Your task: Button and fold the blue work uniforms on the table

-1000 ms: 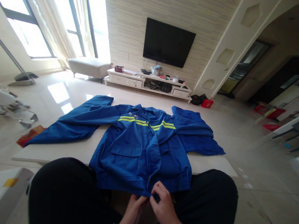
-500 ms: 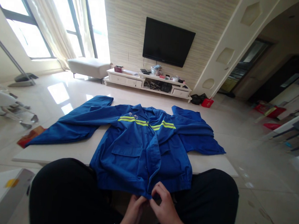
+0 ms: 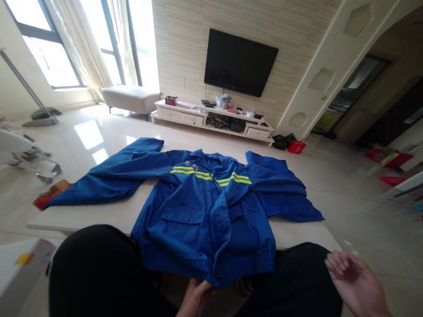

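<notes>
A blue work jacket (image 3: 188, 229) with yellow-green reflective stripes lies spread front side up, its sleeves out to both sides and its front placket folded over. My left hand (image 3: 195, 300) pinches the jacket's bottom hem at the front opening, near the table's close edge. Off to the right, beside my right knee, my right hand (image 3: 356, 284) is raised away from the jacket with its fingers curled in; whether it holds something small cannot be made out.
The jacket lies on a low white table (image 3: 84, 219), between my knees and a white TV cabinet (image 3: 178, 115). Dark blue cloth (image 3: 284, 202) is under the right sleeve. At the lower left stands a white box-like piece (image 3: 3, 279).
My right hand has let go of the hem and moved right, out beside my right knee. My left hand stays at the hem. The view has shifted slightly.
</notes>
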Demonstrator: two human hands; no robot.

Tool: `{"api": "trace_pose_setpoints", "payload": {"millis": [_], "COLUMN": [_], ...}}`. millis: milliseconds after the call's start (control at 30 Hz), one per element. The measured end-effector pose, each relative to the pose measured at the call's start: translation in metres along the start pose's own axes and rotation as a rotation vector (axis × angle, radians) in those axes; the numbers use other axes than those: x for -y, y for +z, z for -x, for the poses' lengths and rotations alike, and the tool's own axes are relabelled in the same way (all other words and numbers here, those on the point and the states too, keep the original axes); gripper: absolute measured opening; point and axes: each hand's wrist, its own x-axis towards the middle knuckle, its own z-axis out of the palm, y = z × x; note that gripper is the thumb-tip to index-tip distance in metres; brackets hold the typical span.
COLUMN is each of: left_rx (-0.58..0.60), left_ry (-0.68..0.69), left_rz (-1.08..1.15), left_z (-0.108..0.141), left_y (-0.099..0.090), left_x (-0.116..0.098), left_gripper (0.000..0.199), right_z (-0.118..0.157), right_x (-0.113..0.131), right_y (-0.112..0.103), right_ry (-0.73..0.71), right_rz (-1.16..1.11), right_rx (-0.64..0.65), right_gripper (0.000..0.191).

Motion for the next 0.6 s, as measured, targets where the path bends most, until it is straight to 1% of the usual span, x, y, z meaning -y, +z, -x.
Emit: {"api": "trace_pose_setpoints", "payload": {"millis": [67, 167, 233, 300, 433, 600], "left_rx": [0.007, 0.019, 0.012, -0.003, -0.015, -0.016], "left_ry": [0.002, -0.004, -0.004, -0.008, -0.024, -0.012], "left_rz": [-0.011, -0.015, -0.012, -0.011, -0.009, -0.043], "left_z": [0.002, 0.004, 0.004, 0.003, 0.001, 0.001], "left_y": [0.001, 0.003, 0.002, 0.002, 0.001, -0.003], "left_x": [-0.002, -0.004, -0.003, -0.002, 0.001, 0.002], "left_gripper": [0.033, 0.033, 0.034, 0.035, 0.039, 0.036], "right_z": [0.003, 0.015, 0.023, 0.028, 0.028, 0.016], "right_x": [-0.002, -0.016, -0.025, -0.029, -0.026, -0.018], "right_y": [-0.002, -0.004, -0.009, -0.015, -0.019, -0.010], "right_ry": [0.062, 0.123, 0.176, 0.209, 0.161, 0.119], "right_rz": [-0.059, -0.069, -0.110, -0.178, -0.281, -0.289], "right_rx": [0.032, 0.055, 0.040, -0.002, -0.083, -0.018], "right_gripper": [0.047, 0.049, 0.050, 0.053, 0.056, 0.052]}}
